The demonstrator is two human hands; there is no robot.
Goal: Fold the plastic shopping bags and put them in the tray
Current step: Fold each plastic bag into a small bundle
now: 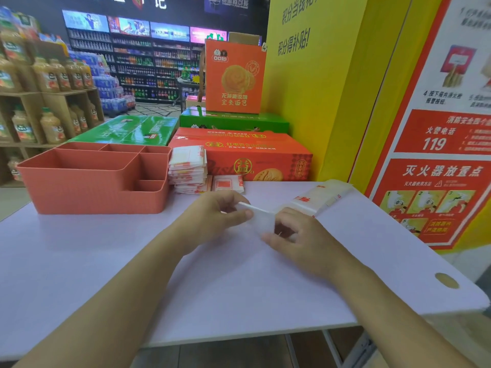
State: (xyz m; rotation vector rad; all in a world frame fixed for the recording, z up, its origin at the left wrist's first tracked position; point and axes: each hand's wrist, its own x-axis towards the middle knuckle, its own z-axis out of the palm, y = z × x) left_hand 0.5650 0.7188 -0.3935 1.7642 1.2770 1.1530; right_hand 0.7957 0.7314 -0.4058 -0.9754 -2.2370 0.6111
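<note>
A person stands at a pale lilac table (pixel 239 288) in a shop, folding a white plastic shopping bag with red print (pixel 318 196). The bag is flattened into a long strip lying on the table, well to the right of a terracotta plastic tray with several compartments (pixel 93 192). The left hand (pixel 218 211) pinches the strip's near end between thumb and fingers. The right hand (pixel 295 235), farther from the tray, curls its fingers round the same end.

The step appears to be turning this end over onto the strip. To do it well, keep the edges lined up, press each fold flat to push out the air, and hold the strip taut so that it does not twist.

No bags show in the tray compartments that can be seen into. Just beside the tray's right end stands a stack of folded white-and-red bags (pixel 188 166). One more folded bag (pixel 229 184) lies at the stack's far side from the tray.
</note>
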